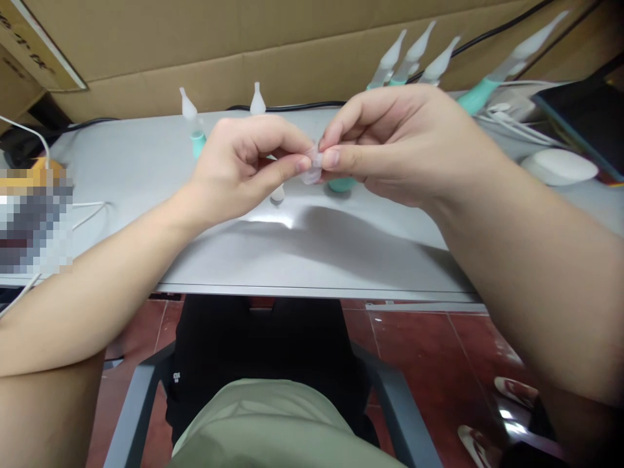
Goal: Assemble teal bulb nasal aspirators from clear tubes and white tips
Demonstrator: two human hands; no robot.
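My left hand (251, 162) pinches a small clear plastic piece (311, 174) between thumb and forefinger, over the middle of the desk. From the other side, my right hand (400, 146) closes its thumb and fingertips on the same piece, so the two hands meet at it. Below them a teal bulb (342, 184) shows partly, mostly covered by my right hand. A white tip (277, 194) lies under my left hand. Behind my left hand stand a teal-based piece with a pointed white nozzle (197, 142) and another white nozzle (257, 99), its lower part hidden.
Several teal pieces with white nozzles (480, 93) stand at the back right. A white mouse (559, 167), cables and a dark device (585, 123) lie at the right. Cardboard (205, 49) walls the grey desk (312, 266) behind. Another person's shoes (517, 390) show on the floor.
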